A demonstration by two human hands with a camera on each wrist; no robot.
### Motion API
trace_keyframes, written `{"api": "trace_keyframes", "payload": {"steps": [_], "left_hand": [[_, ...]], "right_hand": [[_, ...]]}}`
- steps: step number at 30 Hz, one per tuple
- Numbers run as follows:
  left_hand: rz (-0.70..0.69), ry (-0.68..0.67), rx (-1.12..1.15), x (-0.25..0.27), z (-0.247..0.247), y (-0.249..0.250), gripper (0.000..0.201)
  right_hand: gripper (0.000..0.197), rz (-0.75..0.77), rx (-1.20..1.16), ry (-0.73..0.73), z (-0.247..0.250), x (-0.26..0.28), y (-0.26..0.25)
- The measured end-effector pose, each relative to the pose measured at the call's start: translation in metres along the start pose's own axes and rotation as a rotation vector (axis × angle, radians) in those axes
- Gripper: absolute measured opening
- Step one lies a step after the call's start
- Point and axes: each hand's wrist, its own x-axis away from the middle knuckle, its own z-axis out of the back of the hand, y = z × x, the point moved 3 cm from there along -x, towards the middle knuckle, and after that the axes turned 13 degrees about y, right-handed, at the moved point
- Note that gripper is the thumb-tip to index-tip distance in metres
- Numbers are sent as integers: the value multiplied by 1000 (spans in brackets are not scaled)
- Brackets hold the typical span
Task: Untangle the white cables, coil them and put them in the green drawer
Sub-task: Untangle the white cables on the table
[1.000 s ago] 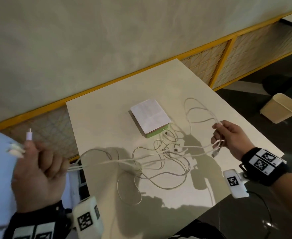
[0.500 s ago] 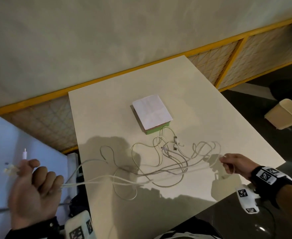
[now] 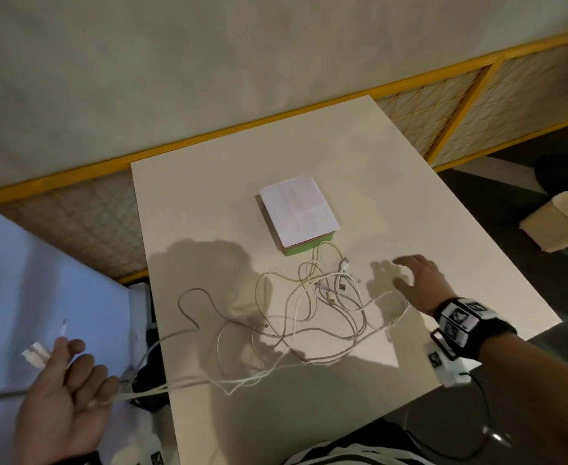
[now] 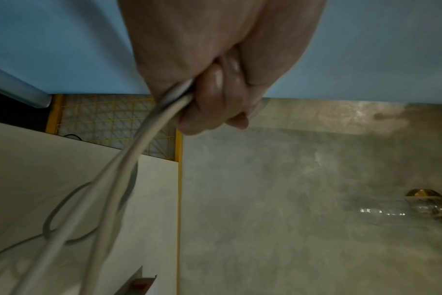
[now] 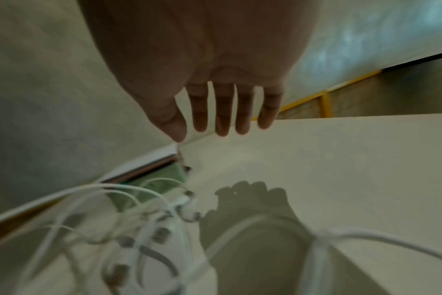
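Several white cables (image 3: 312, 307) lie in a loose tangle at centre frame in the head view, on the white table (image 3: 208, 203). Connector ends cluster just below the green drawer (image 3: 304, 249). One loop reaches up and appears to touch the drawer's front edge.

Your left hand (image 3: 64, 391) is at lower left of the head view, off the table's left edge. Its fingers are curled round a bundle of cable strands. Plug ends (image 3: 36, 354) stick out past your thumb side. The strands run from your fist rightward onto the table and into the tangle. The left wrist view confirms it: left hand (image 4: 214, 65) closed on at least two strands (image 4: 138, 151) that drop down-left toward the table.

Your right hand (image 3: 416, 283) is at right of centre in the head view, just right of the tangle. Fingers are spread and straight, holding nothing. Right wrist view agrees: right hand (image 5: 209, 69) flat with fingers (image 5: 223, 111) extended above the table. The cables (image 5: 149, 229) are blurred below it, with the drawer (image 5: 164, 179) at centre left. Cannot tell if your palm touches the outer loop.

The drawer sits upper centre of the table, shut as far as visible. A white sheet of paper (image 3: 299, 209) covers its top.

A beige bin (image 3: 557, 226) stands on the floor at the right edge.
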Motion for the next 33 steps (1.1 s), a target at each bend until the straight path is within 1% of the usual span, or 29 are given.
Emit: {"api": "trace_keyframes", "payload": {"steps": [1,3,4,5,7,10,12,13,15,16,17,18,19,20,22,25,29,31,33], "left_hand": [[-22,118,-61,-1,-5,-1,69],[-63,231,-160,-5,-17,-12,48],[-133,417,-301,0,-21,-12,44],[-194,517,-396,5,-30,-11,43],[-223,577,-394,5,-38,-14,42],[-234,607,-396,1,-36,-16,41],[-257,603,-410,0,-35,-16,39],[-269,613,-422,0,-34,-17,37],[-277,645,-445,-4,-28,-20,35],[-276,654,-451,-6,-25,-21,35],[-275,666,-456,-9,-22,-23,34],[-271,679,-459,-11,-20,-26,34],[-263,690,-461,-14,-19,-28,34],[-247,700,-458,-17,-18,-30,34],[-214,704,-450,-22,-18,-33,35],[-186,687,-446,-26,-19,-34,37],[-165,695,-437,-28,-22,-31,38],[-169,694,-438,-28,-22,-29,38],[-173,689,-439,-26,-21,-28,38]], "right_hand": [[33,52,-62,-17,-4,-6,-22],[28,70,-89,-128,-20,-16,-54],[30,68,-66,-173,-30,-20,-65],[32,67,-36,-214,-39,-22,-74],[37,80,4,-277,-55,-24,-84],[34,155,132,-357,-65,-20,-92],[27,169,121,-416,-62,-18,-97],[24,142,51,-440,-59,-17,-97],[34,5,-133,-486,-53,-15,-90],[37,-51,-175,-504,-51,-13,-86],[34,-77,-167,-521,-49,-11,-82],[26,-69,-109,-528,-49,-9,-79],[17,-33,-24,-525,-50,-6,-77],[14,6,69,-515,-53,-5,-75],[22,29,181,-492,-58,0,-75],[26,79,211,-442,-65,6,-78],[25,93,279,-404,-68,7,-76],[19,77,291,-409,-68,6,-73],[23,36,271,-397,-66,6,-69]]}}
